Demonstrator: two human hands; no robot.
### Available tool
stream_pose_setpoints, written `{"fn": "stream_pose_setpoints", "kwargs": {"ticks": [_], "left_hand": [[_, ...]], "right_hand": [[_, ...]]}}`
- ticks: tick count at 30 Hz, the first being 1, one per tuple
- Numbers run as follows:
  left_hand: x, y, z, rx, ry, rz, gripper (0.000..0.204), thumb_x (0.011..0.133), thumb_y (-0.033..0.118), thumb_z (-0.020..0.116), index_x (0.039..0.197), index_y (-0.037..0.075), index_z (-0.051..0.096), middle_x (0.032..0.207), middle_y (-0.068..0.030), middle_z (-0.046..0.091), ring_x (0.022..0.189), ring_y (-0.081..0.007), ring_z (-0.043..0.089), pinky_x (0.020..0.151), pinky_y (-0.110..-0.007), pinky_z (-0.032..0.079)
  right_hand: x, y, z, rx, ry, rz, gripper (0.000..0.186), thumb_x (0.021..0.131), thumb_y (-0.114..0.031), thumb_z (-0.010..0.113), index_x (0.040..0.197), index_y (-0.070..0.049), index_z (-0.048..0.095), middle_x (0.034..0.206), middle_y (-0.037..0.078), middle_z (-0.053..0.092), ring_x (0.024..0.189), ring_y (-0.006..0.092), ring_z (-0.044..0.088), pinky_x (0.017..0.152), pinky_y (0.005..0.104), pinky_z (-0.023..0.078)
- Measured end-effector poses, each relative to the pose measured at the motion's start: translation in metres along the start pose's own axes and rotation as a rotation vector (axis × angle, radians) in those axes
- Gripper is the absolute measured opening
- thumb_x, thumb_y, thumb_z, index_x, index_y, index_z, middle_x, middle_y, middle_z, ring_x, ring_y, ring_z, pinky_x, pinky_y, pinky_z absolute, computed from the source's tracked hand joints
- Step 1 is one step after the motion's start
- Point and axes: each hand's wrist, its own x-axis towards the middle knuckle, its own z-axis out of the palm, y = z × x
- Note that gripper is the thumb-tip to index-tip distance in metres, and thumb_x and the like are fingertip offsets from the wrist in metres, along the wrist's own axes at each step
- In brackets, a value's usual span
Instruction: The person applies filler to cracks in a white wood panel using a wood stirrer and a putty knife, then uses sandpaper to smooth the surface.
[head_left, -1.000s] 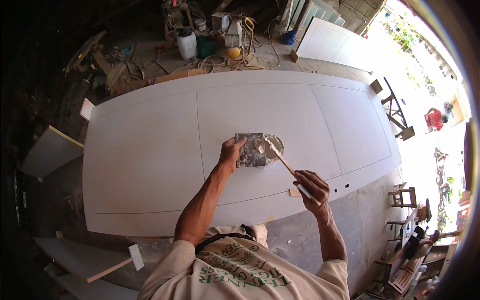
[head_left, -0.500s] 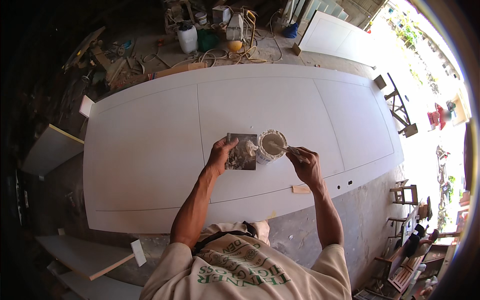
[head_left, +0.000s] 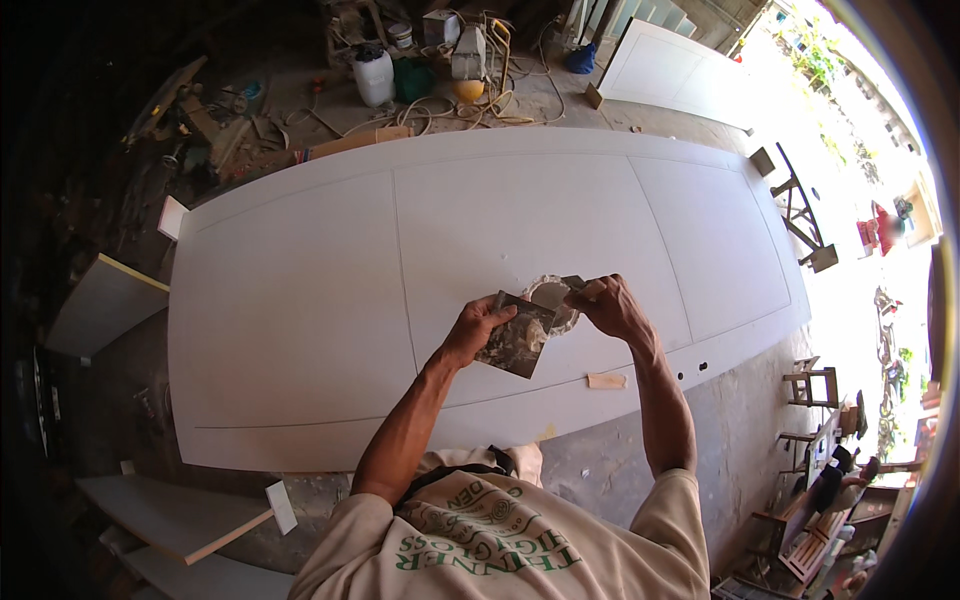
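My left hand [head_left: 477, 330] grips a dark, square flat plate [head_left: 512, 352] by its edge, thumb on top. A lump of pale putty [head_left: 536, 334] sits on the plate's right part. Just beyond, a round tub [head_left: 545, 292] of putty with a crusted rim stands on a big white door panel [head_left: 300, 290], partly hidden by the plate and my right hand. My right hand [head_left: 608, 303] is closed over the tub's right side on a putty knife [head_left: 573, 284], of which only a little shows.
A small wooden strip [head_left: 606, 381] lies near the panel's front edge, beside two dark holes. Another white panel [head_left: 670, 75] leans at the back right. A white jug [head_left: 374, 78], hoses and clutter occupy the floor behind; small stools [head_left: 812, 388] stand at the right.
My left hand has moved right and nearer to me, tilting the plate, which now overlaps the tub. The putty knife has come up from inside the tub toward its right rim.
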Motion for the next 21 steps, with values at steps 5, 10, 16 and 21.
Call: {"fn": "stream_pose_setpoints", "kwargs": {"ticks": [5, 10, 16, 21], "left_hand": [[0.001, 0.000, 0.002, 0.035, -0.001, 0.027, 0.029, 0.104, 0.020, 0.066, 0.130, 0.010, 0.073, 0.109, -0.0027, 0.077, 0.094, -0.0109, 0.071, 0.086, -0.030, 0.059], [0.001, 0.004, -0.002, 0.034, -0.014, 0.021, 0.027, 0.104, 0.019, 0.065, 0.128, 0.008, 0.073, 0.111, -0.0048, 0.077, 0.094, -0.0130, 0.073, 0.086, -0.031, 0.061], [-0.006, 0.025, -0.030, -0.306, 0.207, -0.004, 0.024, 0.101, 0.020, 0.067, 0.118, 0.003, 0.069, 0.104, -0.0105, 0.076, 0.089, -0.0221, 0.078, 0.080, -0.039, 0.067], [0.007, 0.026, -0.031, -0.288, 0.231, -0.044, 0.027, 0.100, 0.021, 0.068, 0.117, -0.001, 0.068, 0.105, -0.0128, 0.075, 0.091, -0.0238, 0.077, 0.080, -0.040, 0.069]], "right_hand": [[-0.007, 0.009, 0.018, 0.479, 0.143, 0.343, 0.027, 0.092, -0.020, 0.073, 0.080, 0.004, 0.076, 0.066, 0.009, 0.069, 0.061, 0.0166, 0.067, 0.058, 0.0328, 0.052], [-0.035, 0.041, 0.026, 0.913, 0.312, 0.397, 0.028, 0.093, -0.021, 0.074, 0.087, 0.006, 0.075, 0.077, 0.013, 0.072, 0.066, 0.0173, 0.070, 0.060, 0.0301, 0.057], [-0.081, 0.025, -0.014, 1.000, 0.514, 0.370, 0.030, 0.095, -0.022, 0.076, 0.101, 0.007, 0.072, 0.083, 0.014, 0.073, 0.070, 0.0202, 0.073, 0.066, 0.0325, 0.061], [-0.102, -0.002, -0.025, 1.069, 0.695, 0.316, 0.030, 0.095, -0.018, 0.079, 0.105, 0.009, 0.070, 0.092, 0.016, 0.074, 0.072, 0.0232, 0.074, 0.067, 0.0357, 0.062]]}}
